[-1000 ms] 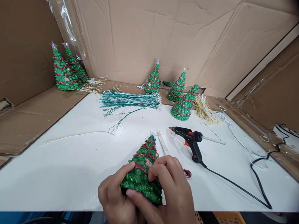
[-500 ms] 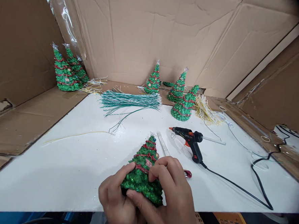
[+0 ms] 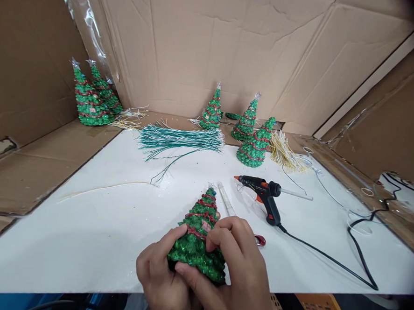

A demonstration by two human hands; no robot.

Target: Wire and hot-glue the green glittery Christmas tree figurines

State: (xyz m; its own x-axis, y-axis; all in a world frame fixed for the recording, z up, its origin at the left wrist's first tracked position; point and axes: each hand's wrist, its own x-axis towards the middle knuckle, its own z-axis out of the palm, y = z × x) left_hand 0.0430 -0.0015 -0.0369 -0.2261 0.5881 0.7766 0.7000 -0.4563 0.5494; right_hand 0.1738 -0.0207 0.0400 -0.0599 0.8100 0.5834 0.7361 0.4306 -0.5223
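Note:
A small green glittery Christmas tree (image 3: 197,248) with red garland and a pink patch is held near the table's front edge, its tip pointing away. My left hand (image 3: 166,274) is closed on its lower left side and base. My right hand (image 3: 237,269) grips the lower right side, with bent fingers on the front and the thumb along the base. The tree's underside is hidden by my hands. Just beyond my right hand lies a clear-barrelled tool (image 3: 226,199) with a red end.
A black glue gun (image 3: 266,193) lies right of centre, its cord running to the right. Green wires (image 3: 180,139) are piled farther back. More trees (image 3: 252,148) stand behind, beside yellow wires (image 3: 286,153). Cardboard walls (image 3: 227,48) surround the white table (image 3: 92,241).

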